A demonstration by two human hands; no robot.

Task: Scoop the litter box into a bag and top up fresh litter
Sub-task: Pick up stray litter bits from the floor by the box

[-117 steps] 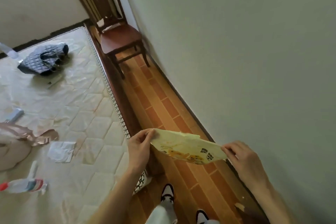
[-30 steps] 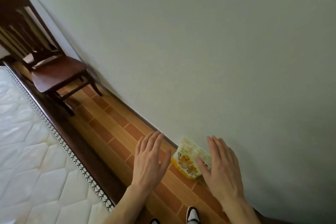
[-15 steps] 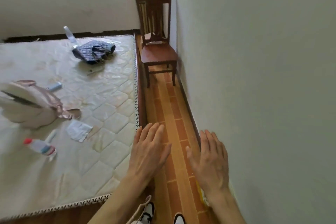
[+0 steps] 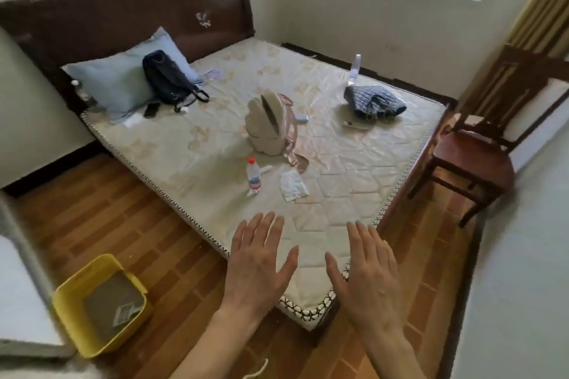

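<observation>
1. Spreading across most of the view: bed [image 4: 354,169] with a bare quilted mattress, carrying bags and a water bottle [image 4: 253,175].
2. Sitting on the wooden floor at lower left, well apart from both hands: yellow litter box [image 4: 69,304], holding grey-brown litter and a small label or card.
   - Likely handling stiff at the plastic walls and heavy with litter; gripping opposite rims looking safest, since loose grains would shift if tilted.
3. Hovering over the mattress corner: left hand [image 4: 257,268] and right hand [image 4: 368,278], each grip apart, fingers straight, holding nothing.
</observation>
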